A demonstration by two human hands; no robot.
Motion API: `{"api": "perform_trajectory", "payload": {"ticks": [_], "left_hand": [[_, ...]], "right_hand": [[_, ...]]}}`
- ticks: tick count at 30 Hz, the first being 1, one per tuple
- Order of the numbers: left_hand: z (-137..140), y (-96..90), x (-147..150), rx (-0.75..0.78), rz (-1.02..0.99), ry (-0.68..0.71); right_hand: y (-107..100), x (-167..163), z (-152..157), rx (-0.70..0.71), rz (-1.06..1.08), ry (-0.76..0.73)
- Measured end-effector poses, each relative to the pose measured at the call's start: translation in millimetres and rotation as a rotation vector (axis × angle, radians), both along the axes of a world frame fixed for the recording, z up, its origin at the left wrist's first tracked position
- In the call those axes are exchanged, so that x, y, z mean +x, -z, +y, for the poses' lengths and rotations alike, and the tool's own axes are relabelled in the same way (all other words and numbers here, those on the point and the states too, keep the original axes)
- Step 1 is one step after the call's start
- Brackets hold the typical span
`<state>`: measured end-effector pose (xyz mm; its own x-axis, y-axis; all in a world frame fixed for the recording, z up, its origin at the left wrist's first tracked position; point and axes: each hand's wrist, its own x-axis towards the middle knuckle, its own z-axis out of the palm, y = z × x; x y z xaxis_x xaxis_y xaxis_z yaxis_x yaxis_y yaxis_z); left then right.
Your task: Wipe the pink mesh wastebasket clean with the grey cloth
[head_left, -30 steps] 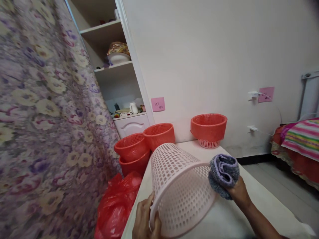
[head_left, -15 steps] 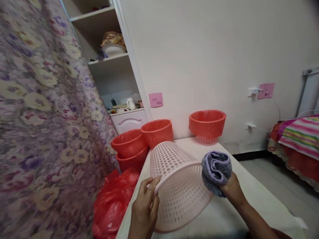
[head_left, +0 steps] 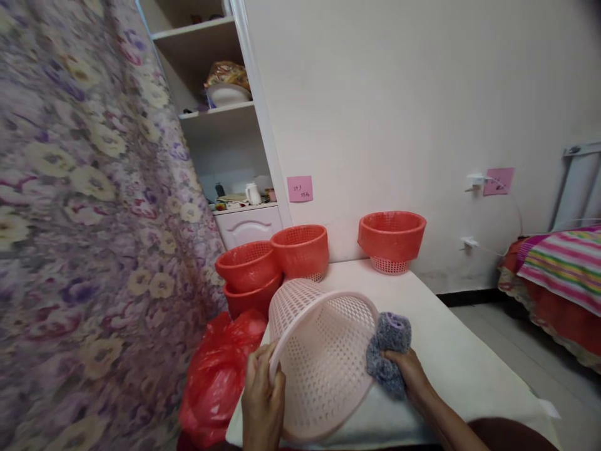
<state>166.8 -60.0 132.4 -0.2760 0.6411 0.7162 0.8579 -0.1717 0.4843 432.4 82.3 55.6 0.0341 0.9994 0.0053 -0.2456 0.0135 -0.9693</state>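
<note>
Down comes the cloth (head_left: 389, 354), right hand (head_left: 407, 371) now gripping it against the pink basket's (head_left: 319, 357) right rim; left hand (head_left: 263, 401) clasps the near-left rim.

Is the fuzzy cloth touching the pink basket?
Touching. The head view shows the cloth, gripped in the right hand, pressed against the side of the basket, with no gap between them. The left hand grips the basket's rim.

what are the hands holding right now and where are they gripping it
The left hand grips the pale pink mesh basket by its rim, tipped on its side. The right hand clutches a folded grey-purple cloth pressed against the basket's wall.
</note>
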Motion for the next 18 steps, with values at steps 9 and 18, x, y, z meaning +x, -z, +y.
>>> {"api": "perform_trajectory", "payload": {"ticks": [9,18], "left_hand": [[-31,-5.1,11,-0.034,0.193,0.006],[-30,-7.8,4,-0.044,0.254,0.181]], "right_hand": [[-72,37,-36,0.286,-0.403,-0.01],[6,22,-50,-0.159,0.209,0.003]]}}
